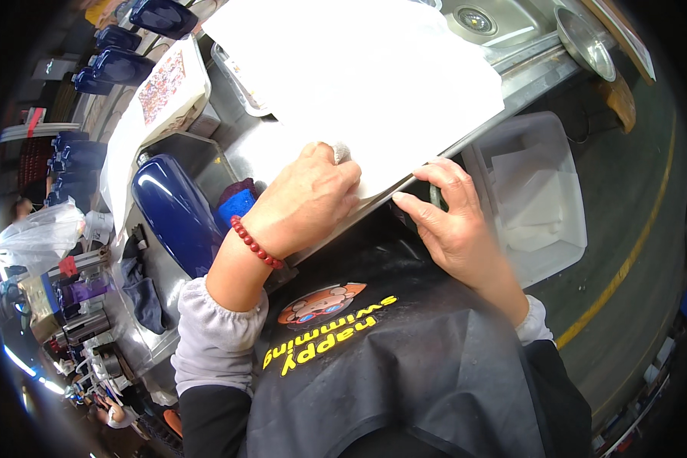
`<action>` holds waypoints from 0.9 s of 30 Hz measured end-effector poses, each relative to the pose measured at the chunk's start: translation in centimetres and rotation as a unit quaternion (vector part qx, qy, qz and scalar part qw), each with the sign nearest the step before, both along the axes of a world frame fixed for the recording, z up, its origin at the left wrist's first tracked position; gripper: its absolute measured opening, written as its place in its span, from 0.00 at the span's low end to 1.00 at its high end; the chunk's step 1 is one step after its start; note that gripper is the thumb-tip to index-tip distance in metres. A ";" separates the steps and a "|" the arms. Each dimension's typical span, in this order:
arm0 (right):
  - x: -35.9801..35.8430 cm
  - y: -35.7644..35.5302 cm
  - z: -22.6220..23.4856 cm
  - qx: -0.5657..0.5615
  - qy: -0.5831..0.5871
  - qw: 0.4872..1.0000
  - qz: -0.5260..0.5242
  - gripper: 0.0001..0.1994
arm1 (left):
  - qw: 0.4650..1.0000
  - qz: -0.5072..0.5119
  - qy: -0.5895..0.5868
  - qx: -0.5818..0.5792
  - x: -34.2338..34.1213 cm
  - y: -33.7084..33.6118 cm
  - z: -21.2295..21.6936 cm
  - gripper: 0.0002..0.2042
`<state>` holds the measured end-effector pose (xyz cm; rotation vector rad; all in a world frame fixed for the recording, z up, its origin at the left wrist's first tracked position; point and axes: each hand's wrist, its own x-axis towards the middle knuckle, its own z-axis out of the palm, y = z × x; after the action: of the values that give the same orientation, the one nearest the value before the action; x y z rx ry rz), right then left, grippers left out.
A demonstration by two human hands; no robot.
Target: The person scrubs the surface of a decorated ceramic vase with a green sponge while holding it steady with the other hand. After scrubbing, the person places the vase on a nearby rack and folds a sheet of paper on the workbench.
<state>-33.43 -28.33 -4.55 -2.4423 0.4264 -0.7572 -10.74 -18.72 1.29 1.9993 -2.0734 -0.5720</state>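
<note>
A large white sheet (359,76) lies flat on the steel bench (244,149). My left hand (309,202), with a red bead bracelet at the wrist, presses a small pale cloth pad (342,151) onto the sheet's near part. My right hand (450,221) grips the sheet's near edge, thumb on top and fingers curled under the rim. A dark apron with a printed cartoon covers my front below both hands.
A glossy dark-blue moulded part (174,214) lies left of my left arm, with more blue parts (122,65) at the upper left. A white plastic tub (538,195) sits right, on the floor. A steel sink (488,23) and bowl (584,42) are behind.
</note>
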 end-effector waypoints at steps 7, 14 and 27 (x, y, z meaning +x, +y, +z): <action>0.9 0.5 -0.1 -0.056 0.034 0.998 -0.016 0.16 | 0.999 0.019 0.023 -0.040 -0.4 0.0 -0.3 0.05; 1.2 0.5 -0.4 -0.058 0.050 0.997 -0.014 0.16 | 0.999 -0.011 0.037 0.004 0.6 0.3 -0.8 0.05; 0.9 0.8 -1.2 -0.037 0.037 0.998 -0.022 0.16 | 1.000 0.000 -0.015 -0.017 -0.5 -0.8 -1.0 0.11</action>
<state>-32.53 -27.54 -5.71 -2.5437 0.4902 -0.7156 -11.20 -19.49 0.24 2.0002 -2.0859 -0.5069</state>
